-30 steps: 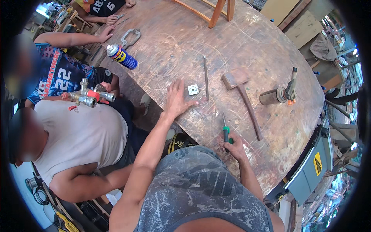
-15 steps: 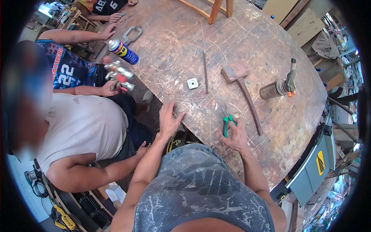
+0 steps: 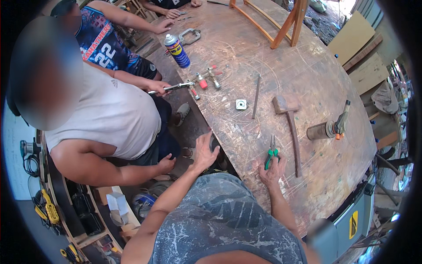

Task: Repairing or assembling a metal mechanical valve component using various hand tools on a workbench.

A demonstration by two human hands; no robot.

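My right hand [image 3: 272, 170] is closed round the green handles of needle-nose pliers [image 3: 271, 153], whose jaws point away from me over the worn tabletop. My left hand [image 3: 205, 152] is at the table's left edge, its fingers apart and nothing in it. Beyond the pliers lie a thin metal rod [image 3: 256, 97] and a small white square piece with a hole [image 3: 241, 104]. A wooden mallet [image 3: 293, 132] lies to the right of the pliers.
At my left, a co-worker's hand [image 3: 161, 88] grips a silver tool against a brass valve assembly [image 3: 202, 80] with red parts. A spray can [image 3: 177, 51] and a clamp [image 3: 190, 37] are behind it. At right lies a torch canister [image 3: 323, 130]; a wooden frame [image 3: 283, 31] stands far.
The co-worker's valve assembly, blurred in a hand before, is now at the table edge with a silver tool against it. The whole view has shifted. My right hand still holds the pliers.
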